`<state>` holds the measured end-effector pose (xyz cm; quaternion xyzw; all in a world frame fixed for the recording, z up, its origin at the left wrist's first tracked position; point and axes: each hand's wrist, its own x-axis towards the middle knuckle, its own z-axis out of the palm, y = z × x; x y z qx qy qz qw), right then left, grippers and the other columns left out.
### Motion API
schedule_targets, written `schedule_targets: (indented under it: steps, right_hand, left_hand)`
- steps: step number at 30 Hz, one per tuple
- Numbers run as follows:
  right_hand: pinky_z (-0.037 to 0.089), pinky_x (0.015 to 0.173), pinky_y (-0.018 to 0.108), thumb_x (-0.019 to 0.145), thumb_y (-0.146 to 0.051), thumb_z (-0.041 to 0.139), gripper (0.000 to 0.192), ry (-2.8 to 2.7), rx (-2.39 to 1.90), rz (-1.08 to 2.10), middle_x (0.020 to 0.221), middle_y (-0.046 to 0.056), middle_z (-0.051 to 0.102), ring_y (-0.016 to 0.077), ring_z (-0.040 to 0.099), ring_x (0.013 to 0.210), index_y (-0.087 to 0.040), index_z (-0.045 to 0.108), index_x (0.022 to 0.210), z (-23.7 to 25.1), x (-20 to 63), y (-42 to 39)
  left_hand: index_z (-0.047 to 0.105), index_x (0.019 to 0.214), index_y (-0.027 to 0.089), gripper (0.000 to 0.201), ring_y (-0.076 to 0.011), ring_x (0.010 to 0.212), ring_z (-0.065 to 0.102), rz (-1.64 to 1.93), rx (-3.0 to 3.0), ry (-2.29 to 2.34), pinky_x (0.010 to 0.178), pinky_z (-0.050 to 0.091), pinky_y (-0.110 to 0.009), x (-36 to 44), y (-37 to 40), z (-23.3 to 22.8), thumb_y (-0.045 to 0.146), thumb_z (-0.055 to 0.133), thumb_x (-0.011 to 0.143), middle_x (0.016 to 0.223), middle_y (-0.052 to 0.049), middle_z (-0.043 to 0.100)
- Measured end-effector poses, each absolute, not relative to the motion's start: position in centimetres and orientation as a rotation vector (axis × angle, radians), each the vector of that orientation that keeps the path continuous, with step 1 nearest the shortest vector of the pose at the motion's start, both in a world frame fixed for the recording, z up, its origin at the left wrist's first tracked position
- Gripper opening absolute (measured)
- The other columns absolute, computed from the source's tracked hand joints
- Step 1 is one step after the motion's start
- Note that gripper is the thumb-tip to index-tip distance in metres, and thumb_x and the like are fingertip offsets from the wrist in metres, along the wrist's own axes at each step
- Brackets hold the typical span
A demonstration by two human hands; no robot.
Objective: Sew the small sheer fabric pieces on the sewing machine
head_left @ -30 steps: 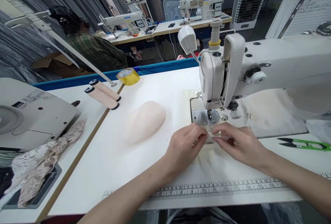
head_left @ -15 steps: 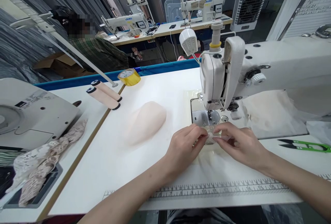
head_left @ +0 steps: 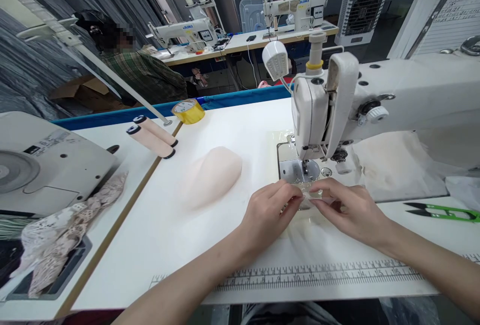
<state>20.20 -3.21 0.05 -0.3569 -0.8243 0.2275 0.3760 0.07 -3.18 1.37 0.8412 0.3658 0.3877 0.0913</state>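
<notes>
Between my fingertips is a small piece of thin, sheer whitish fabric, just in front of the needle of a white sewing machine. My left hand pinches its left side with thumb and index finger. From the right, my right hand pinches the other side. My fingers hide most of the fabric, so its full shape cannot be made out. Under the needle lies the metal throat plate. A pale beige moulded cup rests on the table to the left of my hands.
Green thread snips lie to the right, near a pile of sheer fabric. Yellow tape and two beige thread spools are at the back left. A printed ruler runs along the front edge. Another person sits beyond.
My hands stay pinched on the sheer fabric in front of the needle. The whole view has shifted very slightly; nothing else has visibly moved.
</notes>
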Motion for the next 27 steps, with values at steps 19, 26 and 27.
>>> schedule_targets:
  steps: [19,26,27]
  right_hand:
    - [0.047,0.049,0.019,0.089,-0.013,0.052,0.014,-2.112,-0.804,0.35,0.082,-0.001,0.071,0.0072,0.059,0.053,-0.021,0.058,0.098,0.28,20.13,-3.11]
    - [0.042,0.042,0.017,0.091,-0.016,0.052,0.02,-2.126,-0.854,0.434,0.063,-0.006,0.061,0.0053,0.049,0.042,-0.021,0.053,0.11,0.18,20.15,-3.16]
    - [0.041,0.042,0.017,0.092,-0.017,0.052,0.02,-2.129,-0.857,0.441,0.059,-0.007,0.058,0.0054,0.047,0.041,-0.021,0.053,0.111,0.15,20.16,-3.16]
  left_hand:
    - [0.063,0.105,0.017,0.019,-0.0093,0.062,0.057,0.996,2.528,1.085,0.054,0.049,-0.02,0.0,-3.07,1.13,0.017,0.05,0.091,0.075,-0.001,0.057]
    - [0.065,0.097,0.015,0.014,-0.0086,0.062,0.057,1.113,2.531,1.095,0.055,0.05,-0.02,0.0,-3.21,1.2,0.016,0.053,0.091,0.072,0.0,0.058]
    - [0.066,0.096,0.015,0.013,-0.0086,0.062,0.057,1.122,2.535,1.094,0.054,0.05,-0.02,0.0,-3.22,1.22,0.016,0.054,0.091,0.072,0.0,0.058]
